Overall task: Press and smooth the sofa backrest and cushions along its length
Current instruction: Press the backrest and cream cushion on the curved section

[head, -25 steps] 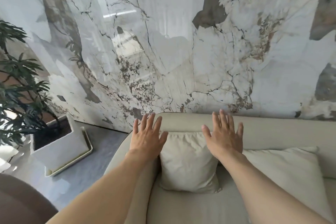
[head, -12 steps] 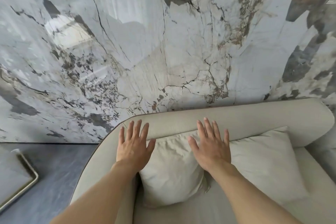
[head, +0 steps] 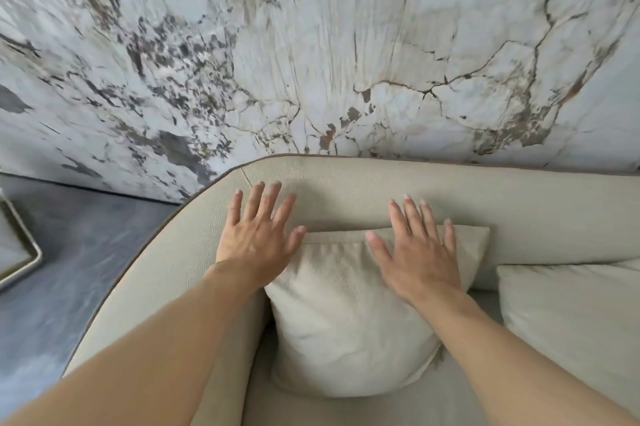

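A view from above, looking down along two bare forearms at the end of a pale beige sofa that stands against a white marble wall (head: 346, 45) veined in grey and brown. The left hand (head: 256, 238) lies flat on the backrest (head: 519, 197) where it curves round into the armrest (head: 166, 273), palm down, fingers (head: 254, 199) spread apart and holding nothing. The right hand (head: 420, 257) lies flat on the upper part of a square cushion (head: 346, 321) that leans against the backrest. Its fingers are also spread and empty, the tips reaching past the cushion's top edge onto the backrest.

A second cushion (head: 571, 311) sits just beside the first, to the right, partly cut off by the frame. A strip of the seat (head: 346, 411) shows below the cushions. Grey floor (head: 76, 252) lies to the left, with the corner of a tray-like object (head: 20, 256) at the edge.

The work looks to be near its start. Both hands are at the sofa's left end, and the backrest running off to the right, along with the second cushion, appears untouched. The first cushion shows soft creases across its face, so it probably needs more pressing before the hands travel rightward along the sofa.
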Demonstrator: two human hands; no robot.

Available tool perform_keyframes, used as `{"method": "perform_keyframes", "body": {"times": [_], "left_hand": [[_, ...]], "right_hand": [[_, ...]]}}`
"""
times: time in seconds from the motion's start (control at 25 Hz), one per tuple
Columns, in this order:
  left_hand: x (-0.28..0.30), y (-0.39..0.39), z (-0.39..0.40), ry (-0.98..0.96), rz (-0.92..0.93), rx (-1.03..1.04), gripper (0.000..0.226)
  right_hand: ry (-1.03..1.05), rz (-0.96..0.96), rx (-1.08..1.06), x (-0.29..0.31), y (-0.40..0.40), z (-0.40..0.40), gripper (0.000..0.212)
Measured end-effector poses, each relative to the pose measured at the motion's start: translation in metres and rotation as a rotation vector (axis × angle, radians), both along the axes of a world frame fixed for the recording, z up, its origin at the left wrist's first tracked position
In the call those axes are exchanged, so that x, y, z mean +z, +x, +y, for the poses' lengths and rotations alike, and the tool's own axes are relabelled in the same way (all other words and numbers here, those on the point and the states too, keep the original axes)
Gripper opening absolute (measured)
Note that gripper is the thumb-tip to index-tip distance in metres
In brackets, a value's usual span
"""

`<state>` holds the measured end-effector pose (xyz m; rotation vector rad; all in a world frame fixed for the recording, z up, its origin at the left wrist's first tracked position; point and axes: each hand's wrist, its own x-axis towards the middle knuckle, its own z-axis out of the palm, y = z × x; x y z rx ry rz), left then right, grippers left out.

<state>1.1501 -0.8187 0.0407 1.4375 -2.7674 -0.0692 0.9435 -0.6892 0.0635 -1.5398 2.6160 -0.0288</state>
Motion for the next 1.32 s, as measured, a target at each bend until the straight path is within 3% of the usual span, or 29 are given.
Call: {"method": "perform_keyframes", "body": {"times": [0.36,1.32], "left_hand": [[-0.058,-0.004,-0.025,-0.215,0.019,-0.008,0.072],[-0.057,-0.046,-0.117,-0.258,-0.058,-0.035,0.070]], "right_hand": [[-0.231,0.110,0.010,-0.096,0.003,-0.051,0.075],[-0.340,0.159,-0.060,-0.119,-0.032,-0.135,0.076]]}}
